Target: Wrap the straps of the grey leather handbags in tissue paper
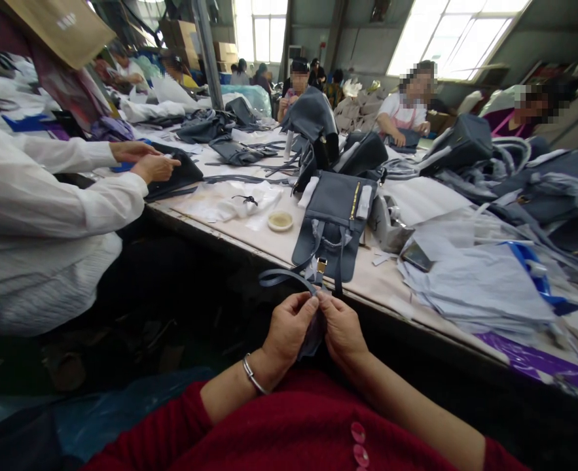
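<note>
Just off the table's front edge, my left hand and my right hand meet with fingers pinched together. Between them is a thin blue-grey strap, which loops out to the left. A bit of thin, filmy wrapping hangs below my fingers. The blue-grey backpack lies right in front of me on the table, with a gold zipper, a gold buckle and a handle partly wrapped in film. What my fingertips press on is partly hidden.
On the worktable stand a shallow round dish and a grey metal tape dispenser. Paper sheets and a blue holder lie right. More bags are piled behind. At left, a co-worker's hands work over a dark piece.
</note>
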Available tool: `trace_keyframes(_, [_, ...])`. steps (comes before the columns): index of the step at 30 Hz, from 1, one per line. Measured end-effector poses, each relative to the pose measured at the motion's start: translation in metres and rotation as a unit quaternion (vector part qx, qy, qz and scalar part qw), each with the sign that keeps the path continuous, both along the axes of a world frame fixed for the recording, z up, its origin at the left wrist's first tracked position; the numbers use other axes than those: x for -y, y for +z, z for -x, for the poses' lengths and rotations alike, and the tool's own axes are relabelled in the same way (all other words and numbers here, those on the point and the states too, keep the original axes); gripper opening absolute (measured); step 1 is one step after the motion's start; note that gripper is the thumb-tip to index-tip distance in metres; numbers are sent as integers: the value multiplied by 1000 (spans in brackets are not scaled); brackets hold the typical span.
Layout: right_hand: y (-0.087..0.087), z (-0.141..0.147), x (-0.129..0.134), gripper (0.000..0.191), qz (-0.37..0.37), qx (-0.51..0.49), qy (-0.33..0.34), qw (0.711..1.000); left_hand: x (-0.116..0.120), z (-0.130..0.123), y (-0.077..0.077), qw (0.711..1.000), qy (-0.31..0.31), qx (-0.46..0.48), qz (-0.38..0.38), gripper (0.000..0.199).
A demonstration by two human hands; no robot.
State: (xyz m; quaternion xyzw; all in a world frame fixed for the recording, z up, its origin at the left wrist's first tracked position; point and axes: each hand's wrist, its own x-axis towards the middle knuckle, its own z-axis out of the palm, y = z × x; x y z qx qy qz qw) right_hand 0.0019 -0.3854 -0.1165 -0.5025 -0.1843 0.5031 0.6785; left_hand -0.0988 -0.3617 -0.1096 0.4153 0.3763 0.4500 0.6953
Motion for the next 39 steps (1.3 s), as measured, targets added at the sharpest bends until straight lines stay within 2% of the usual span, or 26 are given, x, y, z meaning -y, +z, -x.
trace_keyframes(3, [3,2,4,27,-8,-8,34,999,-4,5,-5,998,8,-52,-21,32])
trace_keyframes(7, [9,-3,12,39,-39,-111,101,988,-11,20,-11,997,9,-78,-9,27])
trace_keyframes(10, [13,-14,10,47,-35,-196,144,969,-12,38,-8,996,-45,-72,-8,26])
trace_keyframes(14, [22,-29,-4,38,-64,-243,113,961,-7,63,1,974,-118,-162,-110,17])
trace_keyframes(17, [34,-31,-16,42,-83,-170,117,975,-4,74,3,949,-132,-228,-174,16])
trace_keyframes(20, [45,-23,-24,51,-12,13,205,979,-4,75,3,929,-141,-267,-216,15])
trace_keyframes(23, [52,-11,-30,44,58,178,297,936,-5,70,7,905,-158,-291,-266,16])
trace_keyframes(25, [53,-6,-34,30,70,236,331,911,-5,66,9,896,-173,-288,-291,19])
trace_keyframes(26, [54,-5,-35,24,65,242,333,909,-5,65,10,894,-172,-286,-298,19])
trace_keyframes(28, [52,-6,-38,20,46,199,304,931,-5,63,10,900,-150,-286,-291,15])
trace_keyframes(30, [49,-8,-40,24,29,122,243,962,-6,62,7,919,-105,-288,-246,12])
trace_keyframes(33, [43,-12,-40,30,14,53,163,985,-8,60,2,950,-55,-266,-155,15])
trace_keyframes(37, [35,-9,-32,31,-6,84,95,992,-9,52,-2,966,-34,-235,-104,19])
trace_keyframes(39, [31,-5,-25,31,6,124,95,988,-10,46,-3,968,-26,-228,-100,22])
